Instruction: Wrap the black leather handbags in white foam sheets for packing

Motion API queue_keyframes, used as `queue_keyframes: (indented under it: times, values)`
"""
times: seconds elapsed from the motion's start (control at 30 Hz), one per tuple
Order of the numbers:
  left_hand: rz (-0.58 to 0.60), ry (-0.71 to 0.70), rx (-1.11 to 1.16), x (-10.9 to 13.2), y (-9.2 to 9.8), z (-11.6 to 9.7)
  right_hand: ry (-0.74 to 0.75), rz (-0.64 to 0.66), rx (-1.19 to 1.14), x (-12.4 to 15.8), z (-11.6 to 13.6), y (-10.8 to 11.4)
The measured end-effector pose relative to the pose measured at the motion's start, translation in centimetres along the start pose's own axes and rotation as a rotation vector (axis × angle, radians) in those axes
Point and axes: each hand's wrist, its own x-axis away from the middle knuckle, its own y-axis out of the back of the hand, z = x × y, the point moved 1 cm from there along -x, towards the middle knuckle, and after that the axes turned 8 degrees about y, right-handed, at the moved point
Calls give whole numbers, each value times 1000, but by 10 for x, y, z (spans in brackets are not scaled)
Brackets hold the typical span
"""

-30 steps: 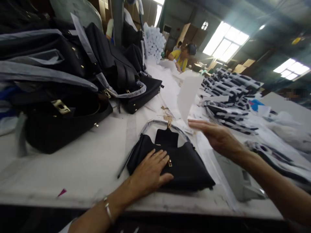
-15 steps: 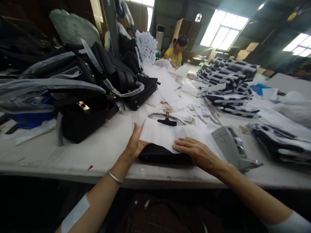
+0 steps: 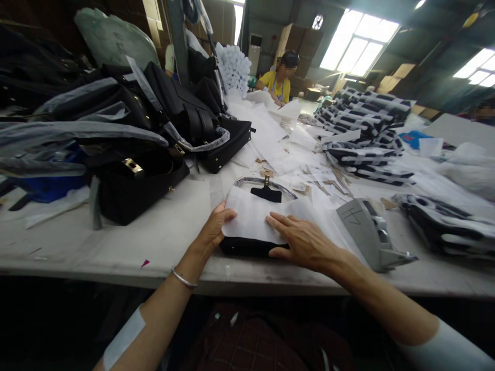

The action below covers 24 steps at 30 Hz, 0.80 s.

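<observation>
A black handbag (image 3: 247,246) lies on the table in front of me, its wrapped handle and gold clasp (image 3: 266,181) pointing away. Over its face lies a white foam sheet (image 3: 251,215); the clasp's black tab shows past the sheet's far edge. My left hand (image 3: 217,224) grips the left side of bag and sheet, thumb on top and the other fingers partly hidden. Flat on the sheet's right part rests my right hand (image 3: 299,238), fingers stretched out and thumb over the bag's near edge. Just right of it stands a grey tape dispenser (image 3: 356,229).
More black handbags (image 3: 135,190) crowd the table's left side. Checkered bundles (image 3: 367,129) are stacked at the back right, with another wrapped black-and-white bundle (image 3: 444,226) nearer. White sheets (image 3: 259,129) and scraps cover the middle. A person in yellow (image 3: 276,82) works at the far end.
My left thumb has come down onto the sheet's left edge. My right hand has slid slightly left, its thumb now spread towards me. The sheet lies flatter, nearer the bag's front edge.
</observation>
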Motion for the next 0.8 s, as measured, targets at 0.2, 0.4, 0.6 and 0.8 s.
queue_keyframes:
  times: [0.2, 0.4, 0.6, 0.8]
  values:
    - [-288, -228, -854, 11, 4, -11, -50, -82, 92, 12, 5, -34]
    - [-398, -730, -1546, 46, -10, -34, -67, -99, 54, 16, 11, -42]
    - [186, -884, -1620, 40, -63, -16, -70, -94, 71, 16, 14, -43]
    - [152, -674, -1459, 14, -41, 40, -108, -139, -115, 28, 12, -57]
